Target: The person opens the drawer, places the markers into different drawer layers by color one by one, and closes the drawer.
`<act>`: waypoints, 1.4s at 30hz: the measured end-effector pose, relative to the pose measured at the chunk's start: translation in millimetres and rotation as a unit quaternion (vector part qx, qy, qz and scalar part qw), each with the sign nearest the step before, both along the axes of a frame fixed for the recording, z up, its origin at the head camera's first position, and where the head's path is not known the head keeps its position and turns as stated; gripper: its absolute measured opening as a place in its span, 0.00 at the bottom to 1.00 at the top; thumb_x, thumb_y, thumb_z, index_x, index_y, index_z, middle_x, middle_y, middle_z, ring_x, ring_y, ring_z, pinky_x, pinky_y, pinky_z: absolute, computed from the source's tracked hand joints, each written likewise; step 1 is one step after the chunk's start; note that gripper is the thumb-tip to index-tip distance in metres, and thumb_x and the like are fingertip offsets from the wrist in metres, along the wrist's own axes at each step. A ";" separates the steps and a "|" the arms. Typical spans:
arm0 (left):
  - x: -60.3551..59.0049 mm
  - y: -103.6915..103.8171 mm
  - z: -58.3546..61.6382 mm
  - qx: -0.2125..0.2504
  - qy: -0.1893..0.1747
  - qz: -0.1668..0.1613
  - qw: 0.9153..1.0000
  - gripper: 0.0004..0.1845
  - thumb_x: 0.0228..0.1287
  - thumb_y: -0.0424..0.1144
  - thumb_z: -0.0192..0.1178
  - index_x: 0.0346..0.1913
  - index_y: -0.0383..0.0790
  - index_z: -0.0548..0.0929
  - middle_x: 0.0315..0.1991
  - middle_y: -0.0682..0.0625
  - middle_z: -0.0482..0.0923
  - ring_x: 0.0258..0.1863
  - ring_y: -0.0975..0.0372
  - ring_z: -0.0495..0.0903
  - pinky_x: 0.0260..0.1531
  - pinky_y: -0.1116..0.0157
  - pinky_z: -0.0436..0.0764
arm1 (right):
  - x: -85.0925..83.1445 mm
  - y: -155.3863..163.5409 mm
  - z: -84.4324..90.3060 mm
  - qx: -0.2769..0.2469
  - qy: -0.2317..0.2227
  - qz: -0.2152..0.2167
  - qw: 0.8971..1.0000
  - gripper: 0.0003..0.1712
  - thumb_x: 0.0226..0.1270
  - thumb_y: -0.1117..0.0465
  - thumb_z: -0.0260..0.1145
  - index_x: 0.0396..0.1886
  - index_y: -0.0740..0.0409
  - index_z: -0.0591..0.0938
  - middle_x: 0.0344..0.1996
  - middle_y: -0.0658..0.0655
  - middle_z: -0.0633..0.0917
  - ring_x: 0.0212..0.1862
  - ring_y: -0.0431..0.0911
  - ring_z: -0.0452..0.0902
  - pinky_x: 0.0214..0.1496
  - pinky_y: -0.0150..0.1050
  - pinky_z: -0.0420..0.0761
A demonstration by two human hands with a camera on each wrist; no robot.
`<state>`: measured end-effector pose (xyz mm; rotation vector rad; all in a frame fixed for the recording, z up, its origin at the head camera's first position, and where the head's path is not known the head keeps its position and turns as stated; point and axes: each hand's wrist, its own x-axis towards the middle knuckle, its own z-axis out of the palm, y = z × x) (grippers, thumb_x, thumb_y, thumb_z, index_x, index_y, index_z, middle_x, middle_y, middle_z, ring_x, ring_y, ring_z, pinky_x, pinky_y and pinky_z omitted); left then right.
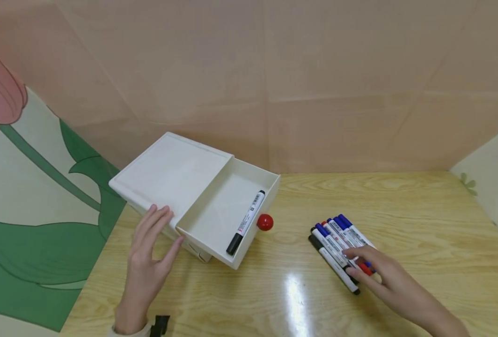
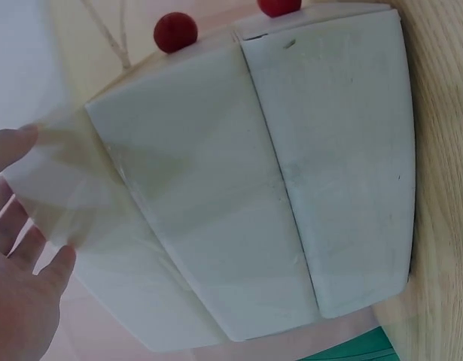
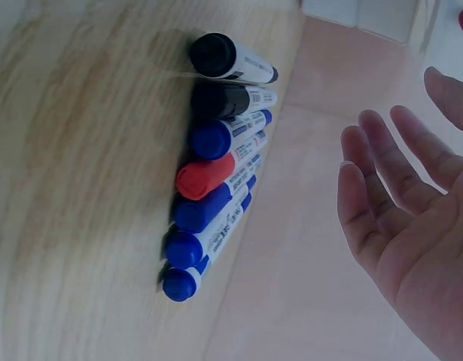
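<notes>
The left hand [image 1: 148, 248] is laid flat against the side of the box [image 1: 171, 173], fingers straight, nothing gripped. The right hand [image 1: 384, 274] is spread open over the markers [image 1: 337, 243], which lie in a row on the table [image 1: 400, 210] well apart from the drawer [image 1: 215, 215]; no marker is held yet. One marker [image 1: 246, 221] already lies in the drawer.

For a clean pick, one pen at the edge of the row is best pinched by its barrel, so the others are not rolled; the box is best kept braced.

In the right wrist view the cap colours [image 3: 205, 177] are shown plainly: two black, one red, four blue. Only in the left wrist view is a second red knob [image 2: 175, 31] seen.
</notes>
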<state>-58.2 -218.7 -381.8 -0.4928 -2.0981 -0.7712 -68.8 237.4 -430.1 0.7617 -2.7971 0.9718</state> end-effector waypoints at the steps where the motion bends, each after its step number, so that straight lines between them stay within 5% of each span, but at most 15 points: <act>1: 0.2 0.1 0.2 0.001 -0.002 0.000 1.000 0.27 0.70 0.50 0.59 0.58 0.26 0.79 0.60 0.33 0.78 0.71 0.49 0.67 0.77 0.61 0.62 | 0.4 0.0 -0.9 -0.002 -0.001 0.002 1.000 0.16 0.67 0.61 0.68 0.53 0.50 0.81 0.49 0.48 0.85 0.44 0.32 0.78 0.37 0.28 0.81; 13: 0.7 1.3 0.3 0.010 -0.006 0.003 1.000 0.28 0.69 0.50 0.59 0.57 0.26 0.79 0.59 0.33 0.78 0.72 0.50 0.66 0.77 0.60 0.62 | 5.0 3.2 -11.7 -0.010 -0.053 -0.009 0.999 0.16 0.68 0.59 0.67 0.55 0.52 0.80 0.52 0.51 0.84 0.47 0.32 0.78 0.36 0.29 0.83; 31: 0.2 1.8 -1.1 0.019 -0.009 0.004 1.000 0.27 0.69 0.49 0.59 0.57 0.27 0.79 0.59 0.33 0.78 0.72 0.50 0.66 0.78 0.59 0.61 | 7.6 5.9 -40.1 -0.057 0.026 0.037 0.997 0.22 0.55 0.71 0.74 0.49 0.55 0.81 0.39 0.45 0.84 0.39 0.30 0.78 0.35 0.27 0.81; 42: 0.6 2.8 -1.1 0.019 -0.007 0.008 1.000 0.27 0.69 0.49 0.59 0.58 0.27 0.79 0.59 0.33 0.78 0.71 0.49 0.67 0.78 0.60 0.61 | 9.1 7.6 -57.5 -0.081 0.075 0.058 0.992 0.24 0.46 0.74 0.76 0.44 0.56 0.82 0.36 0.45 0.84 0.38 0.29 0.78 0.41 0.16 0.76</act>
